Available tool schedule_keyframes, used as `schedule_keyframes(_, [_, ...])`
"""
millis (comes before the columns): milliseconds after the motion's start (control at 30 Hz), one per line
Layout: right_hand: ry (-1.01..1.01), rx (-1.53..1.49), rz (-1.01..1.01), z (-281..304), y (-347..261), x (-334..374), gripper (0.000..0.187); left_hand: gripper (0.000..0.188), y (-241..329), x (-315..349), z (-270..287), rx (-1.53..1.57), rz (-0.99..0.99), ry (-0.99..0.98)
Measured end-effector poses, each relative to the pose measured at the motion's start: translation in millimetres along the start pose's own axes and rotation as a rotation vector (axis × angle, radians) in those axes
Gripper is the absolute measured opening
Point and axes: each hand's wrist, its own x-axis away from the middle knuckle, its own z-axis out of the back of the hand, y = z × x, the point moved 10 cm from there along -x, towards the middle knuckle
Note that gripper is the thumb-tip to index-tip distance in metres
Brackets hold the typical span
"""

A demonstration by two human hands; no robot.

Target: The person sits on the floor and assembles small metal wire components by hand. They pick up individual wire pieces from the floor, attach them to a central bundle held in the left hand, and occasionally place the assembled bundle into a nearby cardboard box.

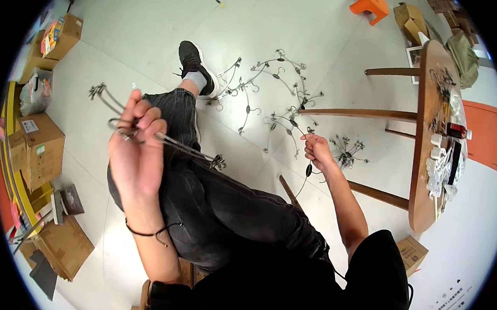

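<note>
Gripping a bundle of thin grey metal wire clip hangers (pixel 149 133), the left hand (pixel 133 150) is raised in front of the person's bent knee, its fingers curled shut around the hooks where they bunch together. The hangers' long arms stick out both ways from the fist: one clipped end points up and left, the other ends at a small clip just above the thigh. A thin black cord bracelet (pixel 145 232) circles that wrist.

The right hand (pixel 317 149) is lower and well apart, reaching toward the floor with fingers pinched together on a single thin wire hanger (pixel 307 171) that dangles below it; exactly how the fingertips meet is hard to make out at this size.

Beyond the hands, a loose scatter of metal wire hangers (pixel 273 95) lies spread on the pale tiled floor (pixel 143 34), between a black sneaker with a grey sock (pixel 196 64) and the dark wooden legs of a round wooden table (pixel 425 179). The table top carries white and dark small items. Brown cardboard boxes (pixel 38 146) stand along the left side, and an orange plastic stool (pixel 370 5) sits at the top edge.
</note>
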Motion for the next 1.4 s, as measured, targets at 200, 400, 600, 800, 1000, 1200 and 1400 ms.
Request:
schedule_keyframes(200, [-0.216, -0.21, 0.255, -70.1, -104.6, 110.9, 0.023, 0.029, -39.9, 5.8, -5.4, -0.344, 0.074, 0.033])
schedule_keyframes(400, [-0.276, 0.008, 0.583, -166.4, -164.2, 181.1, 0.022, 0.045, -84.4, 16.8, -26.1, -0.35, 0.247, -0.093])
schedule_keyframes(600, [-0.354, 0.289, 0.662, -252.5, -155.5, 205.0, 0.02, 0.04, -85.8, 23.4, -27.8, -0.284, 0.235, -0.099])
schedule_keyframes(800, [-0.37, 0.418, 0.667, -258.1, -144.1, 206.0, 0.027, 0.02, -92.0, 26.6, -14.4, -0.271, 0.285, -0.071])
schedule_keyframes(1000, [-0.149, 0.323, 0.639, -178.1, -171.9, 177.2, 0.028, 0.019, -54.2, 12.9, 2.8, -0.218, 0.104, -0.097])
schedule_keyframes(1200, [-0.19, -0.033, 0.639, -166.5, -231.0, 198.4, 0.027, 0.028, -88.8, 34.8, -24.9, -0.56, 0.286, -0.092])
schedule_keyframes(1400, [-0.445, -0.164, 0.37, -240.6, -221.0, 192.5, 0.029, 0.033, -116.0, 33.1, -22.7, -0.853, 0.305, -0.173])
